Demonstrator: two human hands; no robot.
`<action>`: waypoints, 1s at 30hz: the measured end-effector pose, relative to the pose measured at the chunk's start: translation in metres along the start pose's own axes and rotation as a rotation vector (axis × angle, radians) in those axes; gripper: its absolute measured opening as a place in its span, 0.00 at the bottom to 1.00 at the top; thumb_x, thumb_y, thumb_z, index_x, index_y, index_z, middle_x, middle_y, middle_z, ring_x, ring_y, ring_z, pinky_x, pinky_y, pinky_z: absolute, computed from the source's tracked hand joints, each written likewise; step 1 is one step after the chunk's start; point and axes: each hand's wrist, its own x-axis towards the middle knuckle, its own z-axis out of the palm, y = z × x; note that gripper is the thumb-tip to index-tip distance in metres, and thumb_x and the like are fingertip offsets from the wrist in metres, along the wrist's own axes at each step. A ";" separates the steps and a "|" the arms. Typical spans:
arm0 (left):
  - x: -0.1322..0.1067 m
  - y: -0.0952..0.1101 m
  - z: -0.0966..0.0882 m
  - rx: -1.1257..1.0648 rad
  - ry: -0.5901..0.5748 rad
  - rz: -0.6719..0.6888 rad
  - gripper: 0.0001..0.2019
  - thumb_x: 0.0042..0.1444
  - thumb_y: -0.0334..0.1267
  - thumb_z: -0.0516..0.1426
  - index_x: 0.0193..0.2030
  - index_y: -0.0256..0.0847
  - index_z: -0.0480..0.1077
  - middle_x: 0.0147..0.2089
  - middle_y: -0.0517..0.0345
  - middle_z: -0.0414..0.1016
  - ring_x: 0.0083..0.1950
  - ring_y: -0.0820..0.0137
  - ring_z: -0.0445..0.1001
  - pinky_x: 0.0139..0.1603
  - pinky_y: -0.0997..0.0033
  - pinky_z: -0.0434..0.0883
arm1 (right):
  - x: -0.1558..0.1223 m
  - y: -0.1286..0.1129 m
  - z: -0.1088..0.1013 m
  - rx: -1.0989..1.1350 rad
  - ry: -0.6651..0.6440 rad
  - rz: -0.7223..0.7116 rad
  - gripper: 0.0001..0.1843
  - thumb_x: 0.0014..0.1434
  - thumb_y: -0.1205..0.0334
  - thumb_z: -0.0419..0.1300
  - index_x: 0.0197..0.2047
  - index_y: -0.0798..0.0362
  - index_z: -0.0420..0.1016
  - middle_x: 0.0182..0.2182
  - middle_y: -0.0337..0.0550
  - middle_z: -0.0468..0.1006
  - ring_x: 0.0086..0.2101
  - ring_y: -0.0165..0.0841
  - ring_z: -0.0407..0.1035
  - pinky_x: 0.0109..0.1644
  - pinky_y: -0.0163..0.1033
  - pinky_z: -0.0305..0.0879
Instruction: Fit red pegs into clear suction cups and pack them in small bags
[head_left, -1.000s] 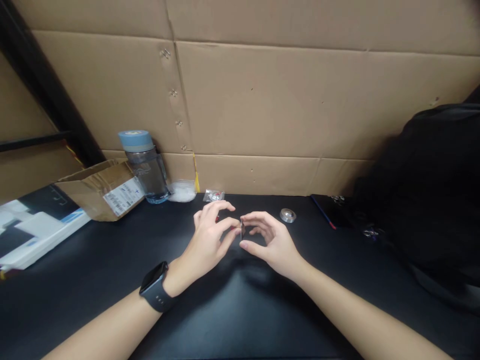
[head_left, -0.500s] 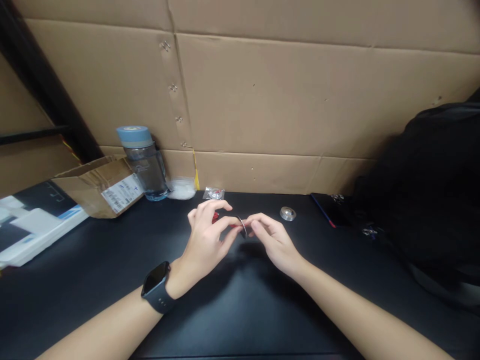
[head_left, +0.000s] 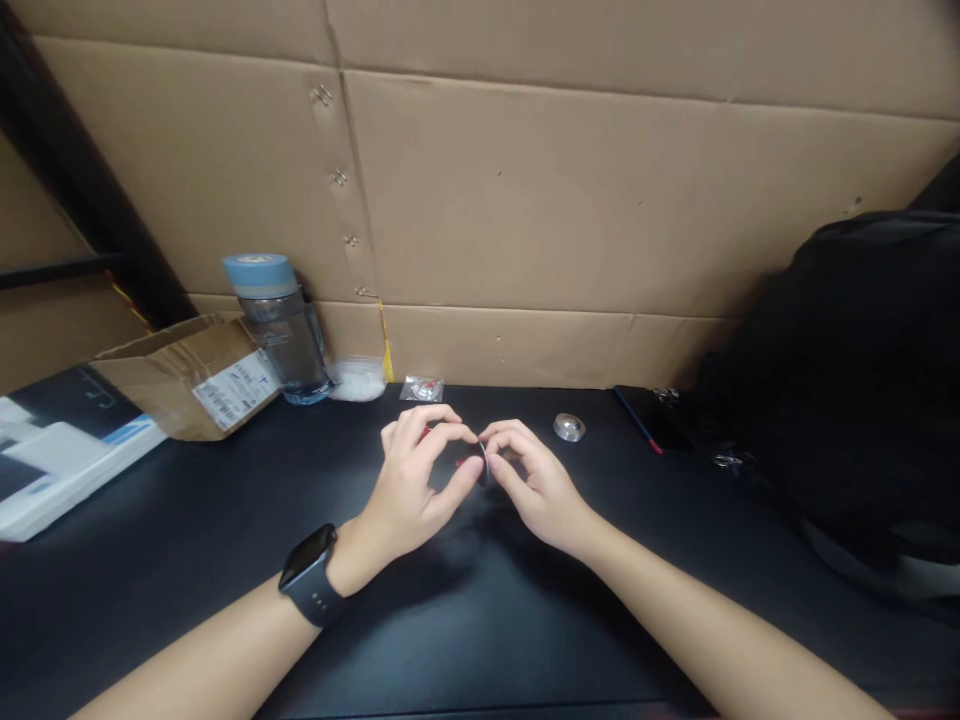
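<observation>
Over the middle of the black table top (head_left: 480, 640), a thin round disc (head_left: 484, 470) with a dark face and a pale rim is held almost edge-on. My left hand (head_left: 416, 480) pinches it between thumb and index fingertip, the other fingers curled above. From the opposite side, the closed thumb and fingers of my right hand (head_left: 546, 488) meet the disc's edge. Something red (head_left: 425, 432) shows in part behind my left fingers; its shape is hidden. A small clear, round ring-like piece (head_left: 570, 427) lies beyond my right hand.
At the back left stand a blue-lidded water bottle (head_left: 281, 335), an open cardboard box (head_left: 180, 390) and a white box (head_left: 67, 480). Small plastic packets (head_left: 422, 389) lie by the cardboard wall (head_left: 495, 230). A phone-like slab (head_left: 654, 420) and a black bag (head_left: 847, 400) are at right.
My right fingers have shifted from reaching through or behind the disc to its near right edge. The left thumb and index finger are spread further around it. The view has turned slightly right.
</observation>
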 end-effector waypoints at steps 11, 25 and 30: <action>-0.002 -0.011 0.007 0.120 -0.258 0.002 0.13 0.61 0.45 0.61 0.52 0.51 0.74 0.62 0.51 0.69 0.64 0.54 0.63 0.58 0.52 0.59 | 0.005 -0.002 -0.025 -0.332 -0.006 -0.130 0.07 0.70 0.62 0.53 0.41 0.48 0.71 0.54 0.51 0.70 0.57 0.43 0.64 0.62 0.53 0.61; 0.017 -0.088 -0.033 0.289 -0.496 -0.063 0.07 0.55 0.34 0.57 0.38 0.46 0.77 0.50 0.55 0.74 0.57 0.56 0.66 0.54 0.56 0.58 | 0.016 0.063 -0.114 -0.667 -0.119 0.074 0.09 0.63 0.66 0.59 0.46 0.50 0.75 0.45 0.48 0.77 0.46 0.40 0.71 0.54 0.47 0.67; 0.013 -0.099 -0.039 0.279 -0.639 -0.064 0.09 0.55 0.33 0.59 0.39 0.50 0.80 0.43 0.56 0.74 0.51 0.59 0.69 0.50 0.59 0.57 | 0.012 0.083 -0.135 -0.729 -0.171 0.193 0.12 0.57 0.64 0.64 0.46 0.51 0.77 0.44 0.50 0.78 0.46 0.42 0.73 0.53 0.47 0.67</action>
